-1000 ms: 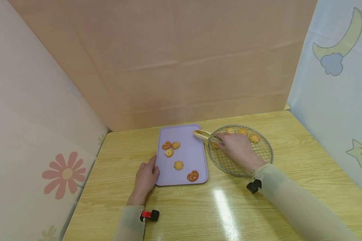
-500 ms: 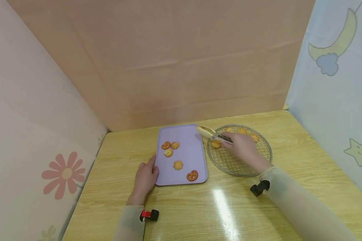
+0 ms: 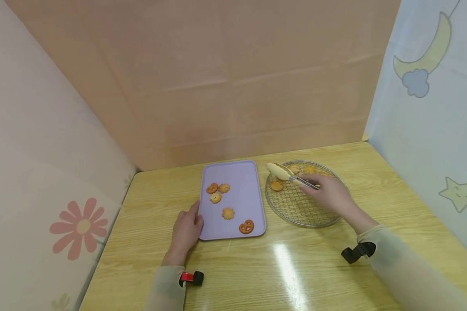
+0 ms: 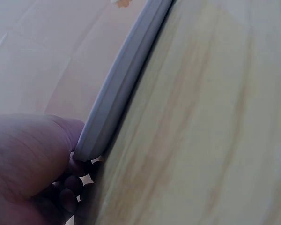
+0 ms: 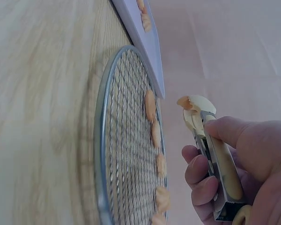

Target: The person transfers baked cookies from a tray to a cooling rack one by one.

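Observation:
My left hand [image 3: 187, 229] grips the left edge of a lilac tray [image 3: 243, 194]; in the left wrist view its thumb lies over the rim, with fingers below. Two pretzels and several cookies [image 3: 228, 213] lie on the tray. My right hand [image 3: 328, 193] holds a pair of tongs [image 3: 282, 172] above a round wire rack [image 3: 299, 209]. Orange-brown shows between the cream tips, but I cannot tell whether they hold a cookie. Several cookies sit along the rack's far side, among them a round one [image 3: 277, 185]; the hand partly hides others in the head view.
The tray and rack stand side by side on a wooden table [image 3: 241, 268]. A peach-coloured backdrop [image 3: 218, 86] rises behind the table, with patterned panels at left and right. Table surface shows in front of the tray and rack.
My right hand has drawn the tongs to the right, from over the tray's far right corner to above the rack. My left hand stays at the tray edge.

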Demonstrator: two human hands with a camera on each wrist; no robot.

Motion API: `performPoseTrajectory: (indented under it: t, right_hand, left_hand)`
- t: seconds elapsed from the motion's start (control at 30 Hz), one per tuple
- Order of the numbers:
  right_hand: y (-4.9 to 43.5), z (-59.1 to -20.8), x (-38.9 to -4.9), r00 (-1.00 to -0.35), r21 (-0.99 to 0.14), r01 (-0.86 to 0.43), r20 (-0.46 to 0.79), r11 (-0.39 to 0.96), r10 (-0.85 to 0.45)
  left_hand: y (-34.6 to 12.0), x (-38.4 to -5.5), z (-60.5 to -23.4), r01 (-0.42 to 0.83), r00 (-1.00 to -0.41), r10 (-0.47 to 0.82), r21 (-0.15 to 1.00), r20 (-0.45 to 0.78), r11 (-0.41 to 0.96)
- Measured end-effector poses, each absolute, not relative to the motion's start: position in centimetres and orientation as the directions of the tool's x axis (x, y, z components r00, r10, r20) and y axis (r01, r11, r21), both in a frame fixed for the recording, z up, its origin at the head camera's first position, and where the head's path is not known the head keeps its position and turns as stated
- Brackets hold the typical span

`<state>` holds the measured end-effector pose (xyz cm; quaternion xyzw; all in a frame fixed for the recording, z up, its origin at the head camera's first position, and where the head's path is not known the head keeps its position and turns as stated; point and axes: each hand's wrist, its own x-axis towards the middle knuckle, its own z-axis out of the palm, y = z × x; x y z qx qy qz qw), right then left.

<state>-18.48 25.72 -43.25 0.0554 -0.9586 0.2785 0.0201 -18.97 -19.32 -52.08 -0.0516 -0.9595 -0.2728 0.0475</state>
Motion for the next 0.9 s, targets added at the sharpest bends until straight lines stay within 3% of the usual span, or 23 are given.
performPoseTrajectory:
  t: [0.4, 0.9]
  right_hand:
    - [29.2, -43.4, -16.5, -0.996, -0.514, -0.092, 0.045, 0.853, -0.081]
    - [31.7, -43.7, -15.1, -0.997, -0.502, -0.071, 0.004, 0.862, -0.080]
  left_hand:
    - [-19.5, -18.8, -52.1, 0.194, -0.975, 0.104, 0.520, 0.198, 0.832]
    - [-19.5, -18.7, -52.1, 0.184, -0.978, 0.099, 0.524, 0.185, 0.832]
